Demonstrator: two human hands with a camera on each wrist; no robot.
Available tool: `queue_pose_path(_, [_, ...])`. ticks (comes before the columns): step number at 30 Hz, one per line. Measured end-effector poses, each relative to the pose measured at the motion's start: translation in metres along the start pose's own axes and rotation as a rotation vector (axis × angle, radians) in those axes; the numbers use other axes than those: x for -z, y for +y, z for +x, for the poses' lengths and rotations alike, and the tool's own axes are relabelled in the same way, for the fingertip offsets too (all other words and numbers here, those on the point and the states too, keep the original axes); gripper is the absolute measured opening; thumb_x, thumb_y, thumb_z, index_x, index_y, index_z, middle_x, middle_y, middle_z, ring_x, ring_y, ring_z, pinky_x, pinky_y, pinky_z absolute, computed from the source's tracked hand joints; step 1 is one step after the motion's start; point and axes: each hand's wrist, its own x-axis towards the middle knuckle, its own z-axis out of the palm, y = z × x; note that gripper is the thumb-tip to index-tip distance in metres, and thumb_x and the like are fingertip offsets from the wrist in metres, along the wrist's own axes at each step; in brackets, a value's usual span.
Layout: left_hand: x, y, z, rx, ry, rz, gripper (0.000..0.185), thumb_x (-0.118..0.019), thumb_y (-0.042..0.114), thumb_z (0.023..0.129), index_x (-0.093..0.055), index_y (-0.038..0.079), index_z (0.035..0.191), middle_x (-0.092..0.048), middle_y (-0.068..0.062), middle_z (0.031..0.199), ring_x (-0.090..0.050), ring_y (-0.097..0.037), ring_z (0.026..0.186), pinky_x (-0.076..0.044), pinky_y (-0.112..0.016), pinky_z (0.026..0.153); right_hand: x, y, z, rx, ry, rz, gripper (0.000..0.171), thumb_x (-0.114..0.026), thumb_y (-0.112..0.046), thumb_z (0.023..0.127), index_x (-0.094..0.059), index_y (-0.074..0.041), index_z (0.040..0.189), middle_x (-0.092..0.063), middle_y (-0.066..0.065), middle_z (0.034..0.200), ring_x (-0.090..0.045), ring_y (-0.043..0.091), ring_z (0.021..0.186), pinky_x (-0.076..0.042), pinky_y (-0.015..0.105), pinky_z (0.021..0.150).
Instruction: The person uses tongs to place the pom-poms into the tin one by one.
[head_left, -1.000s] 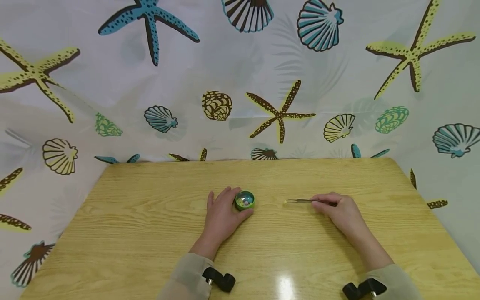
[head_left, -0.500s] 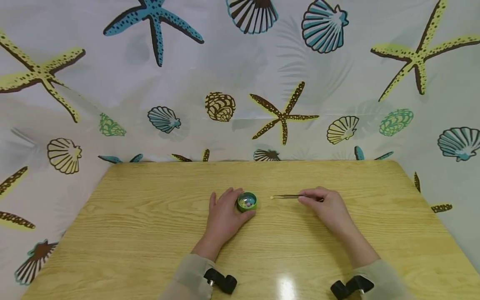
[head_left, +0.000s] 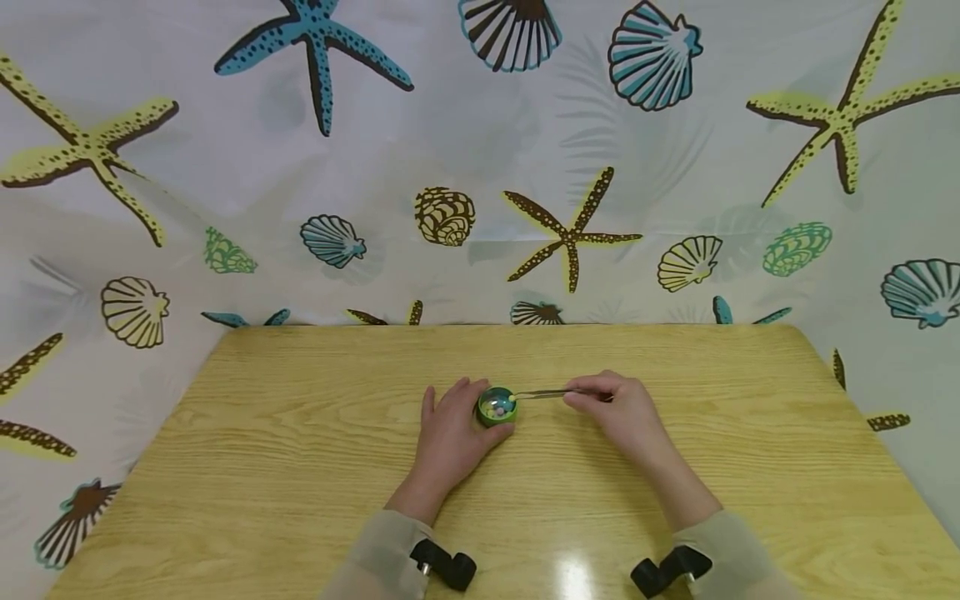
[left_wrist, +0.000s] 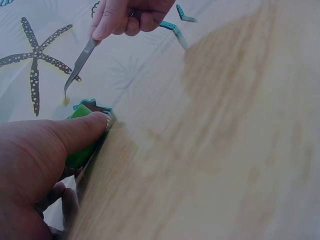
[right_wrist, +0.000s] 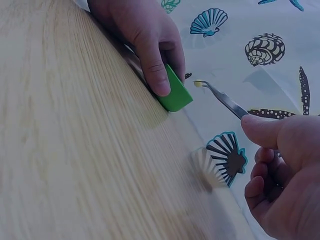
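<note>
A small round green container [head_left: 496,407] [left_wrist: 82,135] [right_wrist: 175,94] with several small beads inside sits mid-table. My left hand [head_left: 450,433] [left_wrist: 45,160] [right_wrist: 145,35] grips it, thumb and fingers curled round its side. My right hand [head_left: 618,412] [left_wrist: 131,14] [right_wrist: 282,170] pinches thin metal tweezers [head_left: 542,394] [left_wrist: 79,64] [right_wrist: 224,99]. Their tips hold a tiny yellow bead [right_wrist: 198,84] [left_wrist: 65,100] just above the container's rim.
The wooden table [head_left: 300,467] is backed by a white curtain [head_left: 480,167] printed with starfish and shells, which also hangs along both sides. Black wrist-camera mounts [head_left: 442,562] sit on both beige sleeves near the front edge.
My right hand has carried the tweezers and the yellow bead leftward from the bare table to just over the green container. The left hand has stayed on the container.
</note>
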Motion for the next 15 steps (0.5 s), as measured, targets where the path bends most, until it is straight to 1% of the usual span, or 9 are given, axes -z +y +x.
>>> queue_pose_path(5, [0.0001,-0.0004,0.0001,0.0,-0.001,0.008,0.072,-0.094,0.039,0.092,-0.065,0.005,0.149,-0.067,-0.017,0.15,-0.049,-0.038,0.153,-0.009,-0.07,0.132,-0.0066,-0.0014,0.002,-0.003,-0.01,0.003,0.014,-0.082,-0.02,0.103,-0.088,-0.014,0.115,-0.074,0.003,0.101,-0.06,0.023,0.091,-0.05,0.032,0.076])
queue_pose_path(8, [-0.0001,-0.0006,0.0003,-0.003,0.002,0.006,0.072,-0.094,0.039,0.092,-0.066,0.004,0.149,-0.067,-0.017,0.15,-0.049,-0.038,0.153,-0.009,-0.07,0.131,-0.009,-0.0017,0.0031,-0.01,-0.008,0.012,0.014,-0.082,-0.019,0.103,-0.088,-0.014,0.115,-0.073,0.004,0.1,-0.059,0.023,0.09,-0.05,0.031,0.076])
queue_pose_path(15, [-0.0008,-0.0011,0.0007,-0.008,0.007,0.003,0.072,-0.094,0.037,0.091,-0.066,0.004,0.149,-0.067,-0.017,0.15,-0.049,-0.038,0.153,-0.009,-0.07,0.131,-0.0115,-0.0019,0.0043,-0.032,-0.003,0.016,0.015,-0.082,-0.021,0.103,-0.088,-0.015,0.116,-0.074,0.003,0.102,-0.06,0.022,0.092,-0.051,0.032,0.077])
